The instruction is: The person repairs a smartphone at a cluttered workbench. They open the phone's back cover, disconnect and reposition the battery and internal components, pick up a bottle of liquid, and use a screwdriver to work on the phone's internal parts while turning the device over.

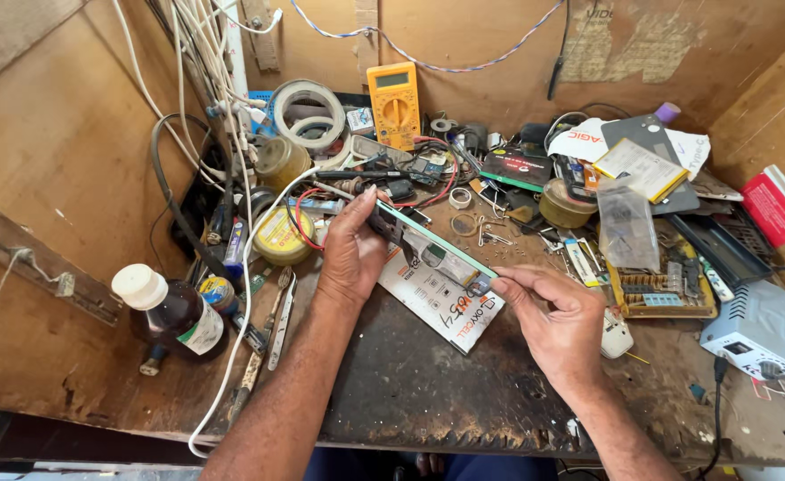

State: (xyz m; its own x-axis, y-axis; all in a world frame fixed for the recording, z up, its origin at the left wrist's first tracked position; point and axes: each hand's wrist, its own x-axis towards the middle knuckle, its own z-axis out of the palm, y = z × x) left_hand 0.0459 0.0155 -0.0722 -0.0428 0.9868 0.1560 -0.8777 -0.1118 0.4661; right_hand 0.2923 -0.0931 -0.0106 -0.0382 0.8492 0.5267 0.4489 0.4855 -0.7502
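A thin mobile phone with a green edge (435,239) is held on its side above the workbench, tilted from upper left to lower right. My left hand (352,249) grips its upper end, fingers wrapped over the top. My right hand (557,316) pinches its lower end between thumb and fingertips. Under the phone lies a white printed card (441,307) on the dark bench top (428,383).
A yellow multimeter (394,102) and tape rolls (308,111) stand at the back. A brown bottle with a white cap (170,312) lies at the left, tweezers (281,321) beside it. A grey power unit (760,328), a red box (777,207) and cluttered parts fill the right.
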